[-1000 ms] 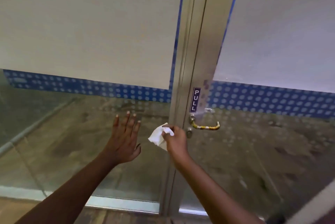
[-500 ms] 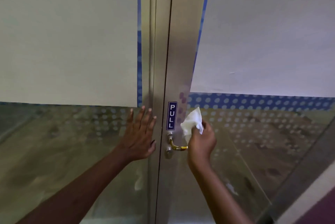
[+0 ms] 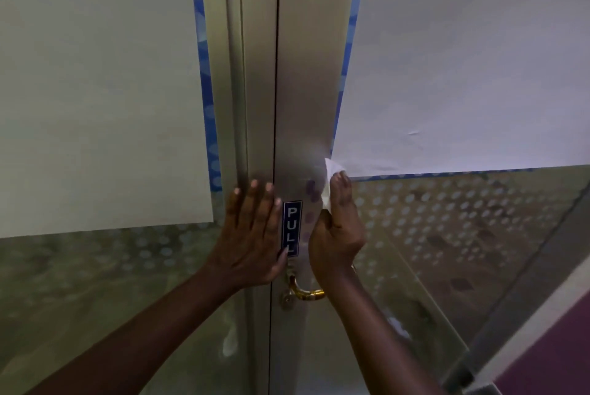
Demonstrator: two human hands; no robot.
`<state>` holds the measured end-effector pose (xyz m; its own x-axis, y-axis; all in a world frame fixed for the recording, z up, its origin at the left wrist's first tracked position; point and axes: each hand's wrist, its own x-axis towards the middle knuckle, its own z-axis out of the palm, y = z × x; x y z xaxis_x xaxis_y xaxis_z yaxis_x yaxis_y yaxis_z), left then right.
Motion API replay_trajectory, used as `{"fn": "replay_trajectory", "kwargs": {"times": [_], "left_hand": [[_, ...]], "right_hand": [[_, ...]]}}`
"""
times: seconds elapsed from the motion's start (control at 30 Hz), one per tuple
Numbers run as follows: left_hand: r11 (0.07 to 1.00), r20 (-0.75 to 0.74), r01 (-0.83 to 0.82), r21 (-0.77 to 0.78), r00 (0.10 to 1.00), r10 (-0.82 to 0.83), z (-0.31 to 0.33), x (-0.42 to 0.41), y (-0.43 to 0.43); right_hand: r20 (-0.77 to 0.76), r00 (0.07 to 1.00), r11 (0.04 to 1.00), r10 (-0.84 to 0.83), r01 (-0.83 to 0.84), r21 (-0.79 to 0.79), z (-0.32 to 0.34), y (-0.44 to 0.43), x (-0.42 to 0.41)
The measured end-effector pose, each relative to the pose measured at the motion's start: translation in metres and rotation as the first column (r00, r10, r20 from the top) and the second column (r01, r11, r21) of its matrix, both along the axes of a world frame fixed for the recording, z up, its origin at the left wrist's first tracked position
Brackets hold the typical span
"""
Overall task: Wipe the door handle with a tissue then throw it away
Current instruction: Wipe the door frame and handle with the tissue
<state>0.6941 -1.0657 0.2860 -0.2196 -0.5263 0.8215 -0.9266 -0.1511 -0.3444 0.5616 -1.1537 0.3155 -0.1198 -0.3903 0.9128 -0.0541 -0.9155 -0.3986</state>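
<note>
While the left hand (image 3: 252, 235) lies flat, fingers apart, on the door frame (image 3: 255, 107) | right hand (image 3: 335, 235) pinches the tissue (image 3: 330, 183), soft and tearable, above the door handle (image 3: 305, 292) | brass lever looks stiff, slick; wrap its bar.

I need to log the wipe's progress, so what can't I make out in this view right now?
- Head view: the gold lever door handle shows only its base; the right hand and wrist cover its grip.
- Most of the white crumpled tissue sits inside that fist.
- No bin in frame.
- Last letter of the blue PULL sticker sits behind the left hand.
</note>
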Motion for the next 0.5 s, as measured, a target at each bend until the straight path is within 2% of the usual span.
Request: {"fn": "replay_trajectory", "kwargs": {"times": [0.1,0.27,0.5], "left_hand": [[1.000,-0.025,-0.013,0.001,1.000,0.014,0.001,-0.001,-0.004],[0.999,-0.021,-0.047,-0.024,0.999,0.047,0.002,-0.002,-0.008],[0.996,-0.002,-0.050,-0.068,0.999,0.050,0.000,-0.002,-0.014]], "right_hand": [[-0.153,0.985,0.985,-0.075,0.049,-0.166,-0.003,-0.020,0.002],[-0.426,0.891,0.927,-0.158,-0.015,-0.375,-0.002,-0.041,0.006],[-0.639,0.696,0.728,-0.328,-0.244,-0.640,0.002,-0.081,-0.019]]}}
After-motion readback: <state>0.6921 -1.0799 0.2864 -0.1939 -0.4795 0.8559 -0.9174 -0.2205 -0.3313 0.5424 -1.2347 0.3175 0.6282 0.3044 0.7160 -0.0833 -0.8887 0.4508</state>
